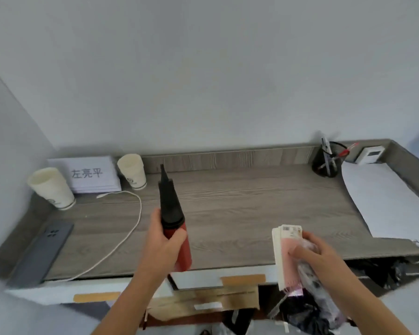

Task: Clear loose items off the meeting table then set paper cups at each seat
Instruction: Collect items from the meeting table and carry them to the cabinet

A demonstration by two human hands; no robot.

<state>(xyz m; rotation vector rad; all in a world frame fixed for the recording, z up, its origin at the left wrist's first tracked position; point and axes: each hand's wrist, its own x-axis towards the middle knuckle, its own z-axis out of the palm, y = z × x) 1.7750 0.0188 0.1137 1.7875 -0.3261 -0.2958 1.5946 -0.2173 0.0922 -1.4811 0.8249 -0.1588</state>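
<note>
My left hand (pixel 163 243) grips a red hand pump with a black nozzle (pixel 171 209), held upright over the front middle of the grey wood table (pixel 240 209). A bundle of white and pink packets with a crinkly plastic bag (pixel 288 257) is clasped in my right hand (pixel 317 257) above the table's front edge. Two cream paper cups stand upright at the back left: one (pixel 51 188) near the corner, the other (pixel 132 171) beside a white name card (pixel 90 174).
A dark phone (pixel 42 250) lies at the front left with a white cable (pixel 131 228) curving past it. A black pen holder (pixel 327 162), a small white device (pixel 369 154) and a white sheet (pixel 382 201) sit at the right. Cardboard (pixel 203 303) and dark bags (pixel 307 313) lie below.
</note>
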